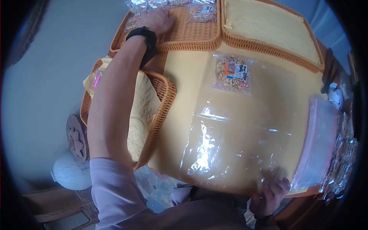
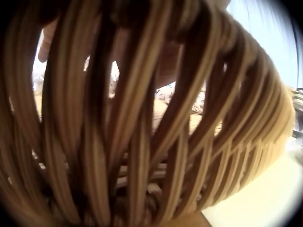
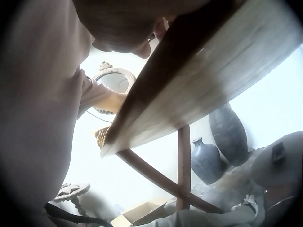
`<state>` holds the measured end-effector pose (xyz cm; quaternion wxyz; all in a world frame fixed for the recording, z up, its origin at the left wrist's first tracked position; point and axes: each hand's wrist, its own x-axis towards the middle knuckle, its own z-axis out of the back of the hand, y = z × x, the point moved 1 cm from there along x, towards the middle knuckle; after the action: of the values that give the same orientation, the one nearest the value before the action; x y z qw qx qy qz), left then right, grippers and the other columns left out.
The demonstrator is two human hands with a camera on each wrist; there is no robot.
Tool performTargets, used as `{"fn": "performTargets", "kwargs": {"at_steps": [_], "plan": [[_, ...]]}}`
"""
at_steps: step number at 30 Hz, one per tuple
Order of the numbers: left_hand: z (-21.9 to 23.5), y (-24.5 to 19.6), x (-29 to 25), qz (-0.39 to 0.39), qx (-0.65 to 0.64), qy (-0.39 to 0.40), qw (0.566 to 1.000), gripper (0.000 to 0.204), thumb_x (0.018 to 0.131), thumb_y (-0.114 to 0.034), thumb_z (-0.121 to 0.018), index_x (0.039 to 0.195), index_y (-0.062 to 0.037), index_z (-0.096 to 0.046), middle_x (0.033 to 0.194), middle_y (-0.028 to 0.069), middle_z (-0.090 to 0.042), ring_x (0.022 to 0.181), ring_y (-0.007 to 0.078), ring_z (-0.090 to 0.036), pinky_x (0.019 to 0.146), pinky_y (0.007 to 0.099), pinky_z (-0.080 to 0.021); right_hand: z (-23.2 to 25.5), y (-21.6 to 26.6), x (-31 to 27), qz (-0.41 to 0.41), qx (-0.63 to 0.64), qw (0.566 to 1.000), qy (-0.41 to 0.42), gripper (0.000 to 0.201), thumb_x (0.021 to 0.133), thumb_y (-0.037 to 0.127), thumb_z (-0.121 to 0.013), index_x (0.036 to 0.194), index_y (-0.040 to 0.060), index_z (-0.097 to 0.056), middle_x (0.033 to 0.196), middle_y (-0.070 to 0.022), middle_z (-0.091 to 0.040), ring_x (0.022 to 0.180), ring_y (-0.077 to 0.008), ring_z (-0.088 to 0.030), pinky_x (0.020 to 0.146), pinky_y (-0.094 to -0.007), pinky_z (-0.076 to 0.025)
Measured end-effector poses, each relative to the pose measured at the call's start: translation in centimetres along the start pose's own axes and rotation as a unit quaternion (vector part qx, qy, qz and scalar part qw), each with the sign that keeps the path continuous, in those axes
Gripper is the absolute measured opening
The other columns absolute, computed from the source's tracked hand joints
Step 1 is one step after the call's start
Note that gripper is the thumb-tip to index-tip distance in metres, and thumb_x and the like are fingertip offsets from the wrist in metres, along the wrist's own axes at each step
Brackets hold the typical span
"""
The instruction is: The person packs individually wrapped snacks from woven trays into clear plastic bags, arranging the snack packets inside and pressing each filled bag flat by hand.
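My left hand is inside a wicker basket, over a clear-wrapped nut cake packet at its left side. The thumb is spread to the right, and the other fingertips are partly hidden. In the left wrist view, basket weave fills the foreground. My right hand is at the table's near edge with its fingers loosely bent, close to a large clear plastic bag lying flat. A labelled nut cake packet lies at the bag's far end.
More packets are at the basket's back. Beside it stands a paper-lined basket; another lined basket sits under my left forearm. A stack of clear bags lies along the table's right side. Vases stand beyond the table.
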<state>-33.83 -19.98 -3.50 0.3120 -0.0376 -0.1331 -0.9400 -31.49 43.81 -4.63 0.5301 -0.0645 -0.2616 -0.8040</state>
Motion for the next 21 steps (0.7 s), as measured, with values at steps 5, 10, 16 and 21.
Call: {"fn": "performTargets", "kwargs": {"at_steps": [5,10,16,21], "plan": [[5.9,-2.7,-3.6,0.059,-0.063,0.027,0.996,0.068,0.092,-0.058,-0.062,0.123,0.0024,-0.066,0.128,0.0311,-0.063,0.123,0.0438,-0.061,0.103,0.0506,-0.050,-0.6,-0.3,0.1,0.025,0.005,0.999,-0.019,0.038,0.097,0.035,-0.066,0.114,0.0005,-0.062,0.111,-0.0156,-0.062,0.107,-0.0387,-0.058,0.103,-0.0642,-0.040],[6.7,-1.1,-5.0,0.076,-0.110,-0.007,0.991,0.054,0.089,-0.043,-0.068,0.117,0.0024,-0.070,0.117,0.0289,-0.070,0.113,0.0425,-0.067,0.100,0.0463,-0.053,-0.8,0.1,0.9,0.033,0.015,0.999,-0.032,0.032,0.091,0.025,-0.072,0.111,0.0009,-0.063,0.114,-0.0155,-0.063,0.110,-0.0391,-0.058,0.106,-0.0632,-0.038],[9.1,1.2,-8.3,0.121,-0.155,-0.091,0.976,0.039,0.089,-0.031,-0.068,0.111,-0.0005,-0.074,0.098,0.0220,-0.075,0.096,0.0374,-0.073,0.089,0.0422,-0.058,-1.4,0.2,1.3,0.039,0.005,0.997,-0.073,0.032,0.083,0.023,-0.076,0.108,0.0048,-0.067,0.119,-0.0125,-0.064,0.114,-0.0358,-0.059,0.105,-0.0609,-0.040],[12.8,1.6,-13.1,0.109,-0.353,-0.104,0.923,0.035,0.090,-0.023,-0.071,0.109,0.0058,-0.071,0.092,0.0185,-0.076,0.087,0.0236,-0.075,0.085,0.0356,-0.060,-1.4,0.5,1.7,0.053,0.002,0.996,-0.067,0.038,0.082,0.027,-0.080,0.109,0.0040,-0.067,0.120,-0.0141,-0.064,0.115,-0.0386,-0.058,0.105,-0.0614,-0.040]]}}
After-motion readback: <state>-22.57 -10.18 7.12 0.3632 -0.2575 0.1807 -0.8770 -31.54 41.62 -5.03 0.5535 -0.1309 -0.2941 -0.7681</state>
